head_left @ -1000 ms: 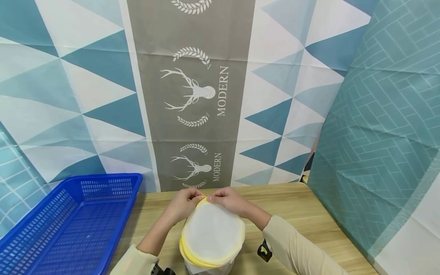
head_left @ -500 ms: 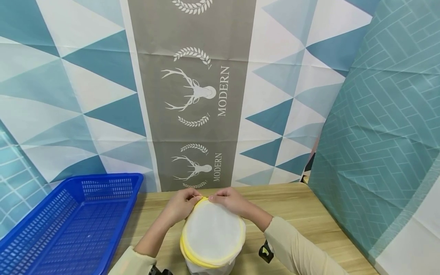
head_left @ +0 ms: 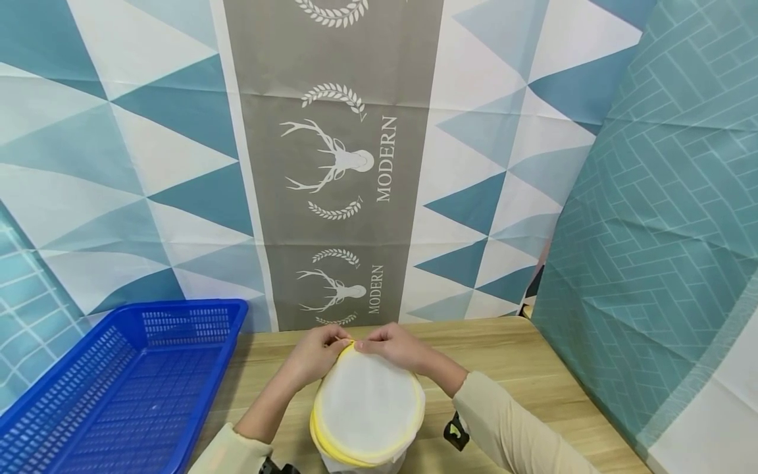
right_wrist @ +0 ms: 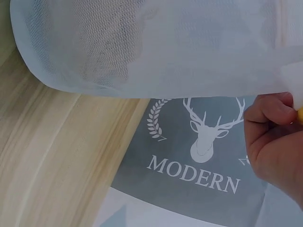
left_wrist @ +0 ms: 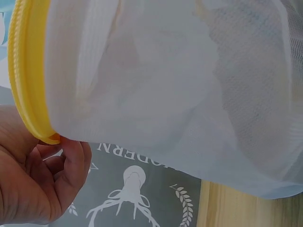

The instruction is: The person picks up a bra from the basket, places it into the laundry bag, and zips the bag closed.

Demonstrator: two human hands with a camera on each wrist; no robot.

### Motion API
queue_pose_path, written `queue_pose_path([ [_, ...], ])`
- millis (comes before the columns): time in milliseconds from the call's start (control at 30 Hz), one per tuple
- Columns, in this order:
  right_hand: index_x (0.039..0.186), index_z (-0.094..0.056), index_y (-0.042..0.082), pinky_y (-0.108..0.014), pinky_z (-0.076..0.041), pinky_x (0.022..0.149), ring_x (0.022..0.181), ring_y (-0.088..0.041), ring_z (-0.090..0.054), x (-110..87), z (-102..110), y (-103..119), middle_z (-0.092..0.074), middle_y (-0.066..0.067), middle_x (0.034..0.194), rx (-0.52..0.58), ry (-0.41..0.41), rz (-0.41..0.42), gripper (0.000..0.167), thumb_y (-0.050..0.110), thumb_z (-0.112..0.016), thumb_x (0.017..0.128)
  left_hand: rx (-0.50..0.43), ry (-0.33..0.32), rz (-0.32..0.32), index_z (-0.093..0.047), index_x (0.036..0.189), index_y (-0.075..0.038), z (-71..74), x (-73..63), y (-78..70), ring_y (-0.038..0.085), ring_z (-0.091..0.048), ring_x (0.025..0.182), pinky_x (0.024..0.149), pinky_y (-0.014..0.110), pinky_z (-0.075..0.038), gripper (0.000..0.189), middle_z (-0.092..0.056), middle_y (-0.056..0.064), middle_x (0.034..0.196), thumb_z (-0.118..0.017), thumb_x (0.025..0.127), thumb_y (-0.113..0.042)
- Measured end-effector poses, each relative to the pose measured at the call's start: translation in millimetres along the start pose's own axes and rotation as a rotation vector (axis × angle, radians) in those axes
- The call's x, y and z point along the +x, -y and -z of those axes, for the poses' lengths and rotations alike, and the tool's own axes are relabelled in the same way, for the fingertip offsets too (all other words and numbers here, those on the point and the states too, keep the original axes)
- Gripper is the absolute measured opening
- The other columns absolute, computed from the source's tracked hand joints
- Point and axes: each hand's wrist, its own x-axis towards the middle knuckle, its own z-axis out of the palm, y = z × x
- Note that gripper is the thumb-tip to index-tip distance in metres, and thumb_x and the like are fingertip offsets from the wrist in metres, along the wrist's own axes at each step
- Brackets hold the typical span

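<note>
A white mesh laundry bag (head_left: 368, 401) with a yellow zipper (head_left: 322, 440) round its rim stands at the table's front middle, its pale flat lid facing up. At the rim's far side my left hand (head_left: 312, 355) pinches the zipper edge with thumb and fingers. Close beside it, my right hand (head_left: 398, 349) pinches the same rim, thumb on top. The left wrist view shows the bag's wall (left_wrist: 156, 85) and the left hand (left_wrist: 42, 184) at the lower end of the zipper band (left_wrist: 23, 80). In the right wrist view the right hand (right_wrist: 279, 137) has curled fingers; a zipper pull cannot be made out.
A blue perforated plastic basket (head_left: 142, 388) stands to the left on the wooden table (head_left: 491, 355). Behind the table hangs a patterned cloth (head_left: 331, 217) with deer heads and triangles. A teal cloth (head_left: 663, 263) borders the right side.
Both hands keep their place at the far rim. The right thumb has shifted slightly left toward the left hand over the last half second, and the bag's lid moves a little with it.
</note>
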Motion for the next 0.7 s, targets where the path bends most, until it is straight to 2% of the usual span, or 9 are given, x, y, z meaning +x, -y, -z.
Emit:
queue_pose_path([
  [300, 0.096, -0.073, 0.005, -0.025, -0.051, 0.055, 0.062, -0.008, -0.060, -0.5, -1.7, -3.6, -0.069, -0.006, 0.087, 0.026, -0.014, 0.013, 0.027, 0.026, -0.056, 0.094, -0.020, 0.003, 0.012, -0.067, 0.087, -0.010, 0.3, -1.8, 1.3, 0.012, -0.051, 0.065, 0.057, 0.027, -0.043, 0.009, -0.061, 0.002, 0.075, -0.059, 0.091, -0.011],
  [700, 0.100, -0.071, 0.001, -0.027, -0.054, 0.057, 0.060, -0.009, -0.062, -1.8, 0.0, -8.6, -0.070, -0.010, 0.087, 0.093, -0.017, 0.010, 0.029, 0.025, -0.056, 0.094, -0.027, 0.000, 0.029, -0.068, 0.089, -0.011, 0.1, -1.2, 3.4, 0.012, -0.052, 0.065, 0.057, 0.026, -0.044, 0.010, -0.062, 0.002, 0.077, -0.059, 0.091, -0.014],
])
